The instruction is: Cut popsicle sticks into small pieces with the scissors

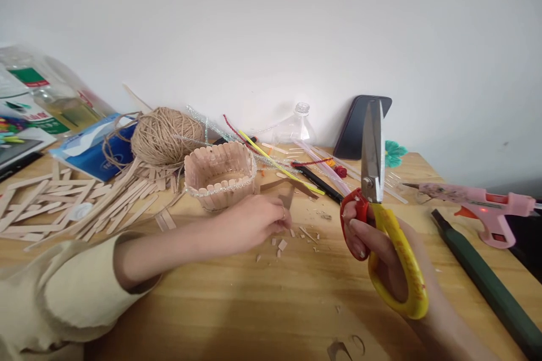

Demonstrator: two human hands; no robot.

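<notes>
My right hand (381, 242) holds scissors (373, 169) by their red and yellow handles, blades pointing up and slightly apart. My left hand (269, 217) is low over the table, fingers bent and pressed together, at a brownish flat strip (287, 198); whether it grips the strip is hard to tell. Just behind my left wrist stands a small basket (220, 175) made of wooden sticks with a silvery trim round it. Small wooden scraps (282, 245) lie on the table beside my left fingers.
A twine ball (163, 135) and many wooden sticks (51, 203) lie at the left. Pipe cleaners (279, 163), a clear bottle top (301, 124) and a phone (351, 124) are along the wall. A pink glue gun (495, 208) and a dark green tool (478, 276) lie at the right.
</notes>
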